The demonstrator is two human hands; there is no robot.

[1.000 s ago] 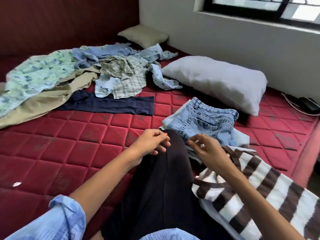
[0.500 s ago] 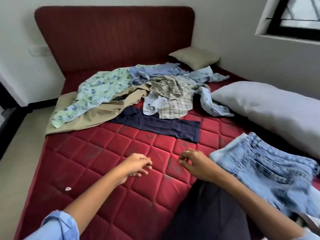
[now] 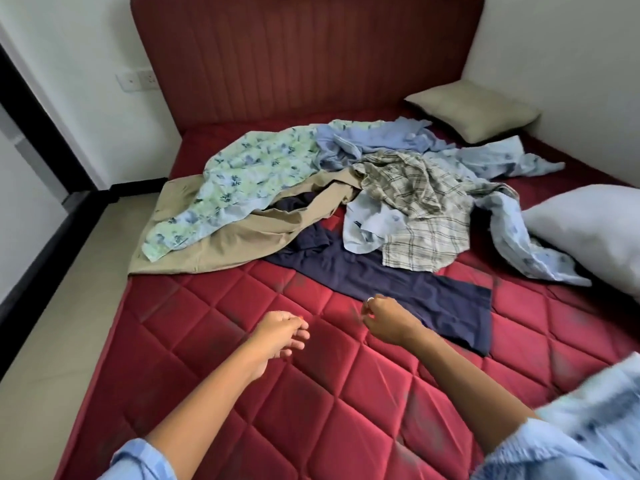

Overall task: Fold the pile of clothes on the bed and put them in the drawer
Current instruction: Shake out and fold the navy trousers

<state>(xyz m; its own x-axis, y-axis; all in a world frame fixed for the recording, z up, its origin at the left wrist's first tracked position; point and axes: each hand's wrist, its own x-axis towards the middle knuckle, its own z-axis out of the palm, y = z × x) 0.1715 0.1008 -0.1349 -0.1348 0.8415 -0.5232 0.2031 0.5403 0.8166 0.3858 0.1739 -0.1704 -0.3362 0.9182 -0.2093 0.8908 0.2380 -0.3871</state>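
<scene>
A loose pile of clothes lies across the far half of the red quilted bed (image 3: 242,393): a floral light-green garment (image 3: 242,181), a khaki garment (image 3: 242,240), a plaid shirt (image 3: 415,199), pale blue shirts (image 3: 374,140) and a flat navy garment (image 3: 408,289). My left hand (image 3: 280,336) hovers over bare mattress with its fingers curled and nothing in it. My right hand (image 3: 388,322) is at the near edge of the navy garment, fingers loosely closed, holding nothing that I can see.
A grey pillow (image 3: 588,233) lies at the right edge and a beige pillow (image 3: 471,114) in the far right corner. The red headboard (image 3: 304,57) stands behind. Folded denim (image 3: 609,410) shows blurred at bottom right. Tiled floor (image 3: 52,341) runs along the left.
My view has swung left and up, away from the folded jeans, striped top and black garment. Both hands let go of the black garment and moved toward the pile.
</scene>
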